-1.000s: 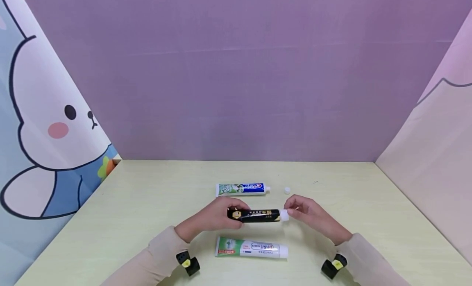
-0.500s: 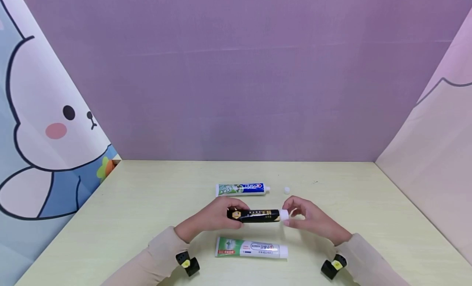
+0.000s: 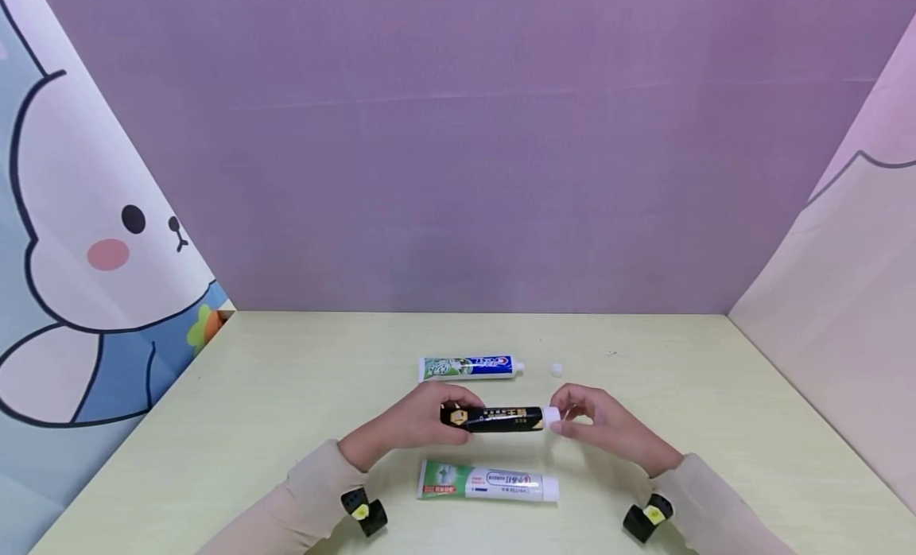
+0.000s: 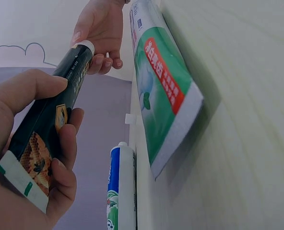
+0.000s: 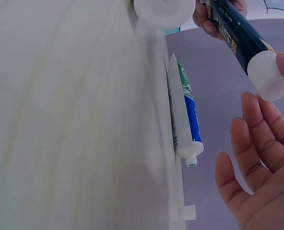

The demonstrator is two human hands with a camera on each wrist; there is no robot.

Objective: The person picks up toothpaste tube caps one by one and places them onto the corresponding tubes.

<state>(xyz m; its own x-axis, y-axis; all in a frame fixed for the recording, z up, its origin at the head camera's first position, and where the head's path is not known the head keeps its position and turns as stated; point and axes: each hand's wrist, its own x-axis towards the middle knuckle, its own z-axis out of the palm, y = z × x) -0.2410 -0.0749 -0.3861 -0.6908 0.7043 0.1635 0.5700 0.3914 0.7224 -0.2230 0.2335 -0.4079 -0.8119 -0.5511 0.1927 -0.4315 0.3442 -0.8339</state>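
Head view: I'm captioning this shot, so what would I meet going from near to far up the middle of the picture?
Green-and-white tube → black tube, gripped by the left hand → blue-and-green tube → purple backdrop.

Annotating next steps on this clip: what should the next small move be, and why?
Probably a slight twist of the white cap by the right hand: that hand has the cap between thumb and fingers, while the left hand grips the black tube. The blue-and-green tube already lies uncapped, a small cap near its nozzle.
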